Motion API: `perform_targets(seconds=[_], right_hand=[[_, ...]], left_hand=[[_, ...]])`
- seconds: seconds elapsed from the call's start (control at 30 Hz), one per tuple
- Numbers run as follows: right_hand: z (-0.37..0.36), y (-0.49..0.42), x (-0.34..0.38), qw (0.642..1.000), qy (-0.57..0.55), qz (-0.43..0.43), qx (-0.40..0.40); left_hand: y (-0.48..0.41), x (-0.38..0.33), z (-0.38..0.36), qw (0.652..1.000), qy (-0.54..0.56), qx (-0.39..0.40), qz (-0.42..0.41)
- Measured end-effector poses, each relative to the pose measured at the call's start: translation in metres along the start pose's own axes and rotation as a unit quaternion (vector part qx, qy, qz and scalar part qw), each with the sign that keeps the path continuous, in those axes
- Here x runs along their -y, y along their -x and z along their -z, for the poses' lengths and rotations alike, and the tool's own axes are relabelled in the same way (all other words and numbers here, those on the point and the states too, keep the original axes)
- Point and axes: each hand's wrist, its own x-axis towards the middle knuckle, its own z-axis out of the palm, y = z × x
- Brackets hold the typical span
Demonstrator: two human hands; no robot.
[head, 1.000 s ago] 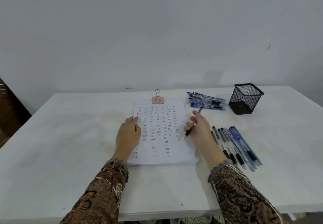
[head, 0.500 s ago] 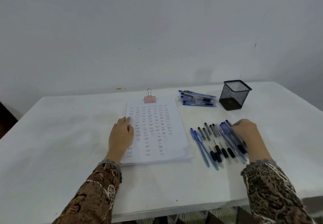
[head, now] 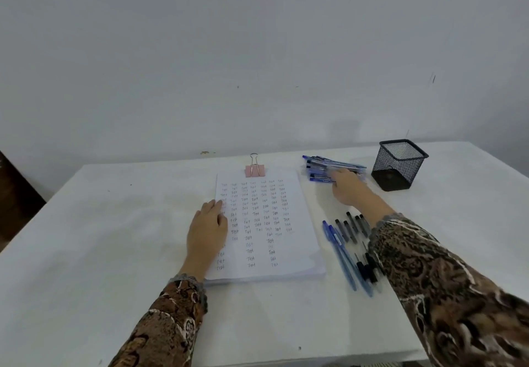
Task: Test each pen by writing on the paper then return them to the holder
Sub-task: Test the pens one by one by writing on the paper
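Observation:
A white paper stack (head: 299, 252) covered with rows of handwritten words lies in the middle of the table, held by a pink binder clip (head: 254, 170) at its top. My left hand (head: 207, 228) rests flat on the paper's left edge. My right hand (head: 347, 188) reaches to the back and touches a pile of blue pens (head: 323, 163) beside the black mesh holder (head: 396, 166). Its fingertips are blurred and partly hidden, so any grip on a pen is unclear. The holder looks empty. Several blue and black pens (head: 345, 248) lie in a row right of the paper, partly under my right sleeve.
The white table (head: 114, 238) ends at a grey wall behind. Its front edge runs close below my sleeves. A dark brown object (head: 14, 195) stands beyond the table's left edge.
My right hand set down the pen it wrote with among the row on the right, then moved forward to the pile of blue pens. The left hand stayed on the paper.

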Motion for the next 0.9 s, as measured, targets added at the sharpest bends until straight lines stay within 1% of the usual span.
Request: perform_targets(seconds=[0.07, 0.2, 0.27, 0.4, 0.53, 0.63, 0.7, 0.8, 0.9], right_hand=[[-0.008, -0.009, -0.001, 0.998, 0.049, 0.028, -0.011], [-0.015, -0.022, -0.004, 0.991, 0.125, 0.034, -0.041], [-0.017, -0.028, -0.005, 0.988, 0.144, 0.037, -0.05], [-0.02, -0.034, -0.005, 0.992, 0.102, 0.035, -0.06], [-0.017, -0.035, -0.008, 0.995, 0.071, 0.054, -0.045], [-0.013, -0.035, -0.012, 0.993, 0.091, 0.078, -0.012], [-0.011, -0.035, -0.011, 0.993, 0.092, 0.08, 0.001], [-0.008, -0.035, -0.01, 0.994, 0.074, 0.074, -0.005], [-0.008, -0.035, -0.013, 0.994, 0.061, 0.089, -0.011]], left_hand=[[0.0, 0.001, -0.001, 1.0, 0.006, -0.007, 0.002], [-0.002, 0.002, -0.003, 1.0, 0.011, -0.012, 0.001], [-0.002, 0.003, -0.004, 1.0, 0.012, -0.015, 0.0], [-0.002, 0.002, -0.004, 1.0, 0.009, -0.021, -0.001], [-0.003, 0.003, -0.004, 1.0, 0.004, -0.021, 0.003], [-0.003, 0.003, -0.004, 1.0, 0.004, -0.021, 0.004], [-0.003, 0.002, -0.004, 1.0, 0.008, -0.021, 0.005], [-0.002, 0.002, -0.003, 1.0, 0.009, -0.021, 0.004], [-0.001, 0.001, -0.002, 1.0, 0.012, -0.02, 0.004]])
